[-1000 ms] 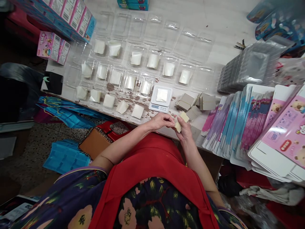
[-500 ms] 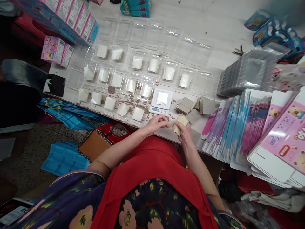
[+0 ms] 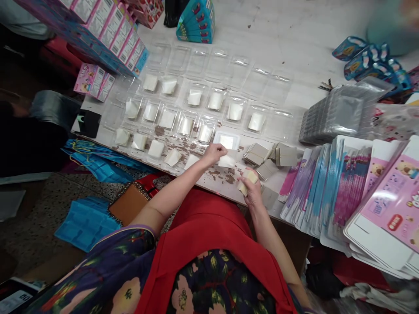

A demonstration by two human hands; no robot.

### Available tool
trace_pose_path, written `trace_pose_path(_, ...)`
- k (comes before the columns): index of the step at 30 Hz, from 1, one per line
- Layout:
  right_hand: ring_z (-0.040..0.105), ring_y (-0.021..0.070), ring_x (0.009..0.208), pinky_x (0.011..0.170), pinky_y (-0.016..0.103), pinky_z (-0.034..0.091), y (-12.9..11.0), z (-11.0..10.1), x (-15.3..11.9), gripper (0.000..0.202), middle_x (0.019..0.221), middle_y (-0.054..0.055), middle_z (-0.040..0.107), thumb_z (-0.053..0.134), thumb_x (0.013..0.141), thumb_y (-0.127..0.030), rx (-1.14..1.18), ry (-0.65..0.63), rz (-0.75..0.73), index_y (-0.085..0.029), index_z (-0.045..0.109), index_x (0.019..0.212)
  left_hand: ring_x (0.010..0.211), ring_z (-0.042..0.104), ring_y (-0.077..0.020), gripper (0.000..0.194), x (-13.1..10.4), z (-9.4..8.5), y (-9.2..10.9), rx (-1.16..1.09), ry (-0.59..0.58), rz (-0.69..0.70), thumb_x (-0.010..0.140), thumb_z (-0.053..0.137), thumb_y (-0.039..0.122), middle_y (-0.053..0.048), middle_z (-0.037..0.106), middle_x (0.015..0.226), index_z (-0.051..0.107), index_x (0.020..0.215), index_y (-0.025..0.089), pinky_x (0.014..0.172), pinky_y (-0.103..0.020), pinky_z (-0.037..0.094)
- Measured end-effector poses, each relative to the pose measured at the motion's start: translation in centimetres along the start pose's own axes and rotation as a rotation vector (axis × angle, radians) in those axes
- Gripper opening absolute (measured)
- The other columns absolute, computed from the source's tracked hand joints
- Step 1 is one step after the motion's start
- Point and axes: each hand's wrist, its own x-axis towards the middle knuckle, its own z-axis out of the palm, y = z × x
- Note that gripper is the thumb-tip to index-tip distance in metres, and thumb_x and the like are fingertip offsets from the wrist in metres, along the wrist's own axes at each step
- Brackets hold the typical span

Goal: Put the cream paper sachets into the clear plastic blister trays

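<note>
Pinched between the fingers of my left hand (image 3: 214, 155) is a thin pale sheet (image 3: 227, 160), held over the front of a small white scale (image 3: 235, 140). A whitish square piece (image 3: 225, 141) lies on the scale's top. My right hand (image 3: 252, 188) is wrapped round a stack of cream-coloured sheets (image 3: 246, 182) near the table's front edge. To the left and behind are rows of clear plastic trays, several holding a whitish piece, such as this one (image 3: 205, 133). Grey bundled cards (image 3: 257, 153) lie right of the scale.
Upright printed cards (image 3: 343, 174) and stacked clear trays (image 3: 330, 113) stand on the right. Pink boxes (image 3: 111, 32) are piled at the back left, with a blue fan-shaped stack (image 3: 198, 22) beyond. A blurred person is partly visible at the top right.
My left hand has moved away from the stack, up to the scale, with a thin sheet in it. My right hand still holds the stack. The view has shifted slightly.
</note>
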Motion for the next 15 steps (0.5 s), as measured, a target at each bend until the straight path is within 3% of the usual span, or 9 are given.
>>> trace_pose_path(3, 0.062, 0.0135, 0.064, 0.058, 0.026, 0.050, 0.2, -0.7, -0.3, 0.059, 0.084, -0.003, 0.066, 0.082, 0.051, -0.025, 0.064, 0.034, 0.038, -0.023, 0.056, 0.104, 0.073, 0.060, -0.0145, 0.004, 3.6, -0.3, -0.1, -0.015, 0.066, -0.071, 0.070, 0.065, 0.017, -0.003, 0.068, 0.076, 0.068, 0.070, 0.013, 0.071, -0.027, 0.047)
trace_pose_path(7, 0.063, 0.0129, 0.062, 0.056, 0.025, 0.052, 0.5, -1.6, -0.9, 0.057, 0.084, -0.003, 0.067, 0.081, 0.052, -0.023, 0.096, 0.090, 0.063, -0.023, 0.057, 0.104, 0.083, 0.062, -0.0182, 0.007, 6.7, 0.4, -0.4, 0.231, 0.133, -0.081, 0.075, 0.062, 0.018, -0.005, 0.069, 0.087, 0.069, 0.075, 0.016, 0.077, -0.029, 0.047)
trace_pose_path(11, 0.063, 0.0130, 0.061, 0.054, 0.025, 0.053, 0.9, -2.5, -1.2, 0.055, 0.082, -0.003, 0.067, 0.081, 0.052, -0.022, 0.113, 0.115, 0.076, -0.023, 0.058, 0.103, 0.100, 0.058, -0.0220, 0.024, 7.0, 0.9, -1.2, 0.468, 0.253, -0.010, 0.080, 0.061, 0.022, -0.007, 0.064, 0.110, 0.065, 0.103, 0.020, 0.082, -0.032, 0.047)
trace_pose_path(15, 0.064, 0.0133, 0.061, 0.054, 0.025, 0.054, 1.2, -3.0, -1.2, 0.055, 0.081, -0.003, 0.068, 0.080, 0.054, -0.020, 0.148, 0.085, 0.110, -0.023, 0.057, 0.104, 0.110, 0.053, -0.0218, 0.039, 5.1, -0.1, -2.2, 0.478, 0.362, 0.037, 0.082, 0.060, 0.024, -0.008, 0.056, 0.121, 0.055, 0.121, 0.021, 0.085, -0.032, 0.046)
